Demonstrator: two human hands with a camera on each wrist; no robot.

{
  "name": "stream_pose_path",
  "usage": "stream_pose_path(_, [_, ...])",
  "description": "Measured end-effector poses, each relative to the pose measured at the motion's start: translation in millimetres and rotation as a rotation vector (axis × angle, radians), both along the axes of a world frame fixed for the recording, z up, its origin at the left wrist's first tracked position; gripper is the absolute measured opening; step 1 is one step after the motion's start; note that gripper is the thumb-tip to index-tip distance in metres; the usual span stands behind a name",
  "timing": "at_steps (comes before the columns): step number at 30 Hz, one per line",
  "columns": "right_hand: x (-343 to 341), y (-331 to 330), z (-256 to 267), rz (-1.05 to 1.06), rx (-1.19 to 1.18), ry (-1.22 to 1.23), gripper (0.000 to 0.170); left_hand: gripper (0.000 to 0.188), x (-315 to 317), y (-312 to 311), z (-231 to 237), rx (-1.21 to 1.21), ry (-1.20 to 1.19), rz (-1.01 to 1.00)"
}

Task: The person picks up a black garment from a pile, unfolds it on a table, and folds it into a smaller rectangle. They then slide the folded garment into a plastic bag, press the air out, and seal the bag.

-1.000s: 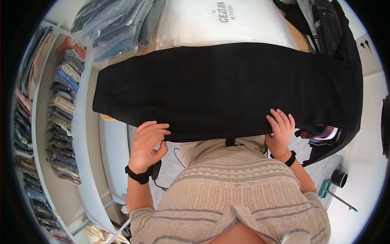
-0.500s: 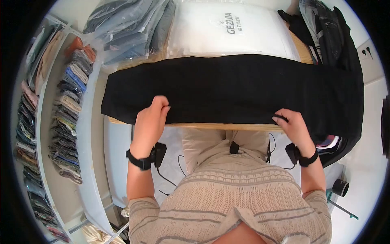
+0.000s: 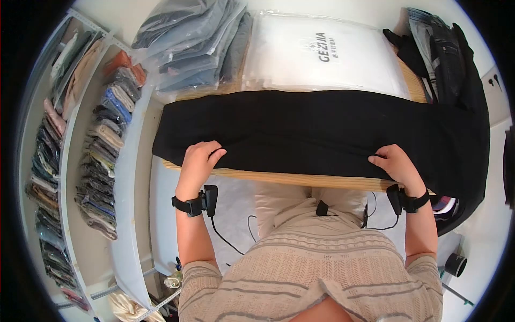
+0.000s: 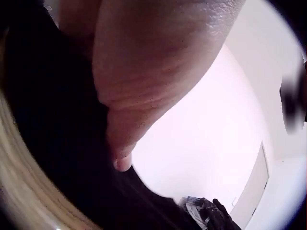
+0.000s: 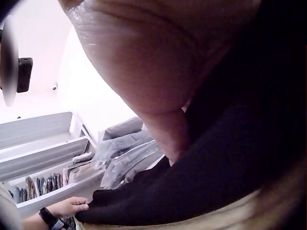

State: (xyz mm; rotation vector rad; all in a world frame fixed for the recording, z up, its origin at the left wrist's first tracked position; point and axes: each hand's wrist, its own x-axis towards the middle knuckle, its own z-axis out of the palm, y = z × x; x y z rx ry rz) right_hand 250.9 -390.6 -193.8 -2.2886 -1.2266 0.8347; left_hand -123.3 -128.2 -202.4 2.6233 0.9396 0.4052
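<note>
Black trousers (image 3: 300,129) lie lengthwise across the wooden table (image 3: 300,178), narrow end at the left. My left hand (image 3: 201,163) pinches the front part of the cloth near the narrow end, thumb beside curled fingers. Farther right, my right hand (image 3: 398,164) pinches the same cloth near the front edge. Shallow creases run through the fabric between both hands. In the left wrist view the thumb (image 4: 123,163) presses on the black cloth. The right wrist view shows the right hand (image 5: 153,67) against the fabric, its fingertips partly hidden.
Behind the trousers lie bagged grey-blue garments (image 3: 196,48) and a stack of clear printed bags (image 3: 316,53). Jeans (image 3: 448,61) are piled at the back right. Shelves (image 3: 126,177) of packed clothes stand at the left. Wrist-camera cables (image 3: 228,236) hang below the arms.
Both hands went from resting with extended fingers at the front edge to pinching the cloth. The trousers' front edge has drawn back, baring the table's wooden edge. The head view has shifted.
</note>
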Motion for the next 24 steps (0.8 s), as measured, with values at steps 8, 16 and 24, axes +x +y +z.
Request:
stream_pose_path(8, [-3.7, 5.1, 3.3, -0.004, -0.026, -0.049, 0.03, 0.034, 8.4, 10.5, -4.8, -0.064, 0.054, 0.123])
stream_pose_path(16, [-2.2, 1.6, -1.1, -0.014, 0.022, -0.019, 0.028, 0.044, -51.7, 41.0, -16.9, 0.273, 0.095, 0.164])
stream_pose_path(24, [-1.1, 0.6, -2.4, -0.034, 0.033, 0.013, 0.028, 0.023, -90.3, 23.2, -13.4, 0.262, -0.066, 0.083])
